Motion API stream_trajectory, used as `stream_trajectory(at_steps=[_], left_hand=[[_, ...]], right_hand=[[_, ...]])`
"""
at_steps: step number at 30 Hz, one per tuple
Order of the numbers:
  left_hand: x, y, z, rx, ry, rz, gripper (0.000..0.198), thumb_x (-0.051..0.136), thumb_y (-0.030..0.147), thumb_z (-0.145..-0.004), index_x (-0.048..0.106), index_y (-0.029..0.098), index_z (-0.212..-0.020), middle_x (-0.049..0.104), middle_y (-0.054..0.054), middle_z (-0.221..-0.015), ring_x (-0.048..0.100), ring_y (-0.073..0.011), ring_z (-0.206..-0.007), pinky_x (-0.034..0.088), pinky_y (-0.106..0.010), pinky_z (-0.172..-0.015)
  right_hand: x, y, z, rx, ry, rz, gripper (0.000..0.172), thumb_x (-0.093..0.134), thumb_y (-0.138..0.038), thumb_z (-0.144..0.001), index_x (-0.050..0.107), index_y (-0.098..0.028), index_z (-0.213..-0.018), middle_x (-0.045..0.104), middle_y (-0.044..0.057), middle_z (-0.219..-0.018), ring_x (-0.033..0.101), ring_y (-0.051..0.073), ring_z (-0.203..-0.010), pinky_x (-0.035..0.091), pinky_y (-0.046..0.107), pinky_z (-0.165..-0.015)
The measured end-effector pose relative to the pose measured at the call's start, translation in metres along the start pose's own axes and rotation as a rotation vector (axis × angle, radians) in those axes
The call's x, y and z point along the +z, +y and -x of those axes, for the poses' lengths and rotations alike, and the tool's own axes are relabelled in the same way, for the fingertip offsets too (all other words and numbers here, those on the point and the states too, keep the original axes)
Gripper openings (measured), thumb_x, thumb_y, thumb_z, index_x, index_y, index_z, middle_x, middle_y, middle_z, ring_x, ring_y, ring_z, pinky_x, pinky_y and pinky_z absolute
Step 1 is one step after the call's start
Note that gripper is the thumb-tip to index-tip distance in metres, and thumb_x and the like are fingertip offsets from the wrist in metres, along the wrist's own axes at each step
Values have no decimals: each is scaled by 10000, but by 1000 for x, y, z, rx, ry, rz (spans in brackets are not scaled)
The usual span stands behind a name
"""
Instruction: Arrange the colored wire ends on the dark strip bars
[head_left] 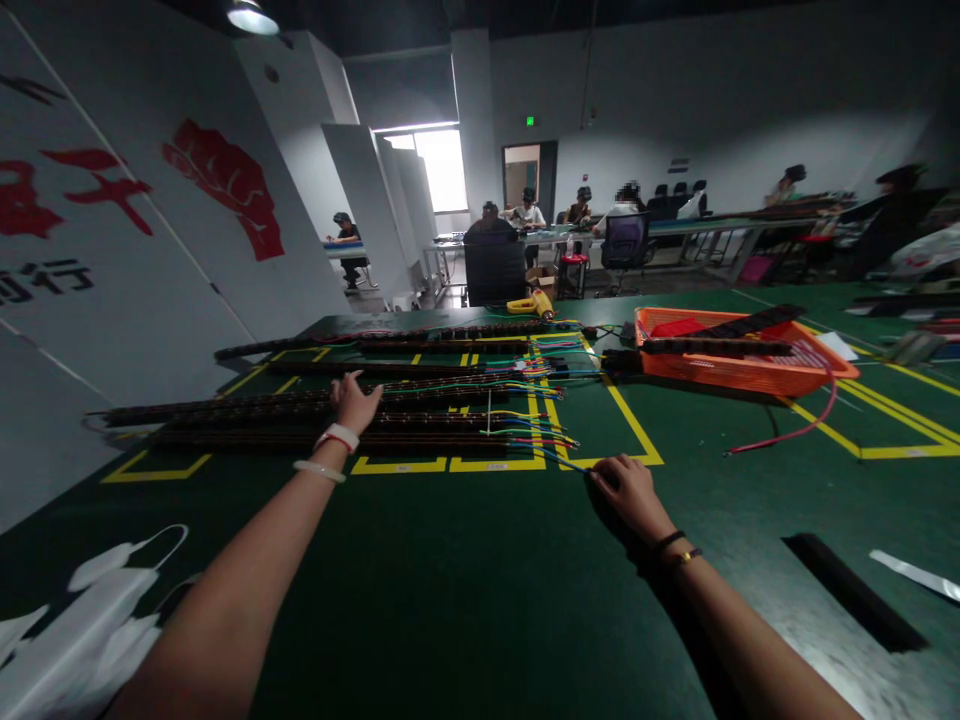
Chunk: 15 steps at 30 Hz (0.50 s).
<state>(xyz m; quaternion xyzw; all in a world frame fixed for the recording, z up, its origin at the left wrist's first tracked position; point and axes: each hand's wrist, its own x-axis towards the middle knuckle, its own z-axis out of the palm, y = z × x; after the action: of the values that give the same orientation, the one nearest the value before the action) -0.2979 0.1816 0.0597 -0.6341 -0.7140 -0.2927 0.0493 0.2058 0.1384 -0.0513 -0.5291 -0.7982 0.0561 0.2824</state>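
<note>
Head view: dark green tabletop (480, 600)
Left hand (354, 402): released, flat on long black plastic cable chain (247, 404)
Right hand (628, 490): pinching thin blue wire (561, 460) end

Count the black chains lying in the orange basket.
2. The near chain lies lengthwise along the front wall of the orange basket; the far chain rests slantwise across its back rim. Others may be hidden underneath.
</note>
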Motion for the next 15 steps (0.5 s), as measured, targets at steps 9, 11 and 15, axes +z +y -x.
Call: stream_trajectory(at_steps=[9,11,15], left_hand=[[82,109,-76,303,-249,-120,375,580,429,-792,564,175,-1067,606,-121,-1081,500,-288,-1120,355,-448,-969],[93,126,-86,367,-296,-148,368,574,421,-803,569,162,-1064,604,-115,-1071,524,-267,-1077,377,-450,-945],[113,164,-102,537,-405,-189,351,532,384,-855,549,163,-1127,570,-87,-1155,557,-216,-1024,454,-449,-880]], right_hand=[[-4,-6,1,23,-1,-39,232,458,-368,-888,633,-217,-893,588,70,-878,507,213,-805,343,329,-742],[-5,-9,1,24,-3,-40,211,465,-348,-888,631,-219,-886,584,65,-877,504,210,-813,341,326,-747],[-6,-12,1,26,-12,-35,196,468,-329,-894,628,-218,-871,576,57,-867,497,202,-816,337,321,-754]])
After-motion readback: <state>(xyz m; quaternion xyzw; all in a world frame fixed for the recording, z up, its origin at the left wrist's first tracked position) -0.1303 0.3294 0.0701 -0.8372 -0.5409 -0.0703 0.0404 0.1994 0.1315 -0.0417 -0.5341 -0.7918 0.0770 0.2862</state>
